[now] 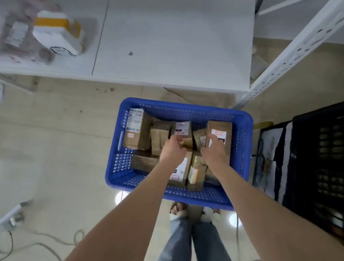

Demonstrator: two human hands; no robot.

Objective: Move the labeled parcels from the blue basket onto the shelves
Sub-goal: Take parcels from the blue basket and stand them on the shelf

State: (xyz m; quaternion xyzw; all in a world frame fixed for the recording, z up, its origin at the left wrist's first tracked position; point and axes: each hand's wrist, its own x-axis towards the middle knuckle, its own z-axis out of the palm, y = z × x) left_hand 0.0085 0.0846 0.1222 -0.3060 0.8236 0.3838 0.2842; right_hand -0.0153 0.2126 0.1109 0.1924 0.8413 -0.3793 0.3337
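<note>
A blue basket (116,146) stands on the floor below the white shelf (164,37). Several brown cardboard parcels with white labels lie in it. My left hand (172,149) reaches into the basket's middle and its fingers close round a small brown parcel (187,143). My right hand (214,152) lies against a tall labeled parcel (220,132) at the basket's right side, fingers spread on its front. A large labeled parcel (136,129) stands at the basket's left. On the shelf's left end lie a white and yellow parcel (57,32) and a pinkish bag (16,33), both blurred.
A white perforated shelf upright (301,47) runs diagonally at the right. A black crate (329,163) stands right of the basket. Cables and a power strip (9,218) lie on the floor at the lower left. My legs and feet (189,234) are just behind the basket.
</note>
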